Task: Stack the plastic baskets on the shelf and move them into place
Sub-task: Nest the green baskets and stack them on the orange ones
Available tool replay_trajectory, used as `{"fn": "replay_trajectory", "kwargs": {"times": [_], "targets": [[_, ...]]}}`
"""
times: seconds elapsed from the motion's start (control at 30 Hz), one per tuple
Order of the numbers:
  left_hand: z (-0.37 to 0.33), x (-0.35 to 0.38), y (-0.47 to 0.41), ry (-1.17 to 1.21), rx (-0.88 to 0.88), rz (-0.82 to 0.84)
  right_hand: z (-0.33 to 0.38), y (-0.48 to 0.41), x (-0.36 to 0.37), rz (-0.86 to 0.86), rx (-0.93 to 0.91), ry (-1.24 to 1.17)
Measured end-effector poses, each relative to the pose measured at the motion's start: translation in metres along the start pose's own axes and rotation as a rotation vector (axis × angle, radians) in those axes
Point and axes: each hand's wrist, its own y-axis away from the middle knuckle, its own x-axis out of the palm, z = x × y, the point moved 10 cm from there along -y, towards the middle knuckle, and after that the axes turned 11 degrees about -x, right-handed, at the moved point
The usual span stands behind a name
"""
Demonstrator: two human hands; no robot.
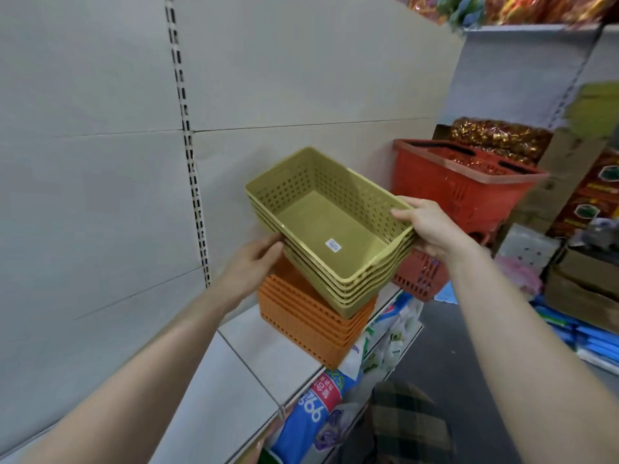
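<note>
A nested stack of several olive-green plastic baskets [330, 229] is tilted and held just above a stack of several orange baskets [311, 324]. The orange stack stands on the white shelf [268, 356] near its front edge. My left hand [254, 262] grips the green stack's left short end. The stack's right end is in my right hand [432, 226], with the thumb over the rim. A white price sticker lies on the floor of the top green basket.
A red shopping basket [465, 182] full of shiny packets stands to the right, with a dark red perforated basket [418, 276] below it. Packaged goods [321, 406] fill the lower shelf. Cardboard boxes [582, 286] sit far right. The grey back wall [100, 162] has slotted uprights.
</note>
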Motion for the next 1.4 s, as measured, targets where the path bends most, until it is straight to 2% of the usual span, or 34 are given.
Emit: {"fn": "replay_trajectory", "kwargs": {"times": [0.17,0.27,0.43,0.53,0.67,0.83,0.93,1.03,1.2,1.4], "targets": [[0.008,0.016,-0.019,-0.12,0.017,-0.041,-0.026,-0.06,-0.001,0.119,0.076,-0.012],[0.025,0.033,-0.031,-0.161,-0.017,-0.122,-0.055,-0.084,0.009,0.227,0.173,-0.025],[0.064,0.064,-0.036,-0.007,-0.153,-0.264,-0.078,-0.104,0.032,0.448,0.125,0.028],[0.068,0.073,-0.033,0.093,-0.165,-0.395,-0.085,-0.114,0.039,0.5,0.148,0.005],[0.057,0.079,-0.039,0.143,-0.197,-0.479,-0.108,-0.126,0.026,0.478,0.245,-0.005],[0.073,0.1,-0.04,0.004,-0.28,-0.527,-0.178,-0.1,0.032,0.442,0.326,-0.02],[0.078,0.095,-0.033,-0.064,-0.261,-0.591,-0.181,-0.093,0.021,0.227,0.199,-0.098],[0.078,0.087,-0.036,-0.035,-0.279,-0.593,-0.169,-0.063,0.015,0.091,0.02,-0.01],[0.087,0.089,-0.052,0.138,-0.298,-0.495,-0.171,-0.052,0.033,0.123,0.072,-0.057],[0.085,0.084,-0.06,0.125,-0.31,-0.451,-0.179,-0.068,0.032,0.178,0.151,-0.001]]}}
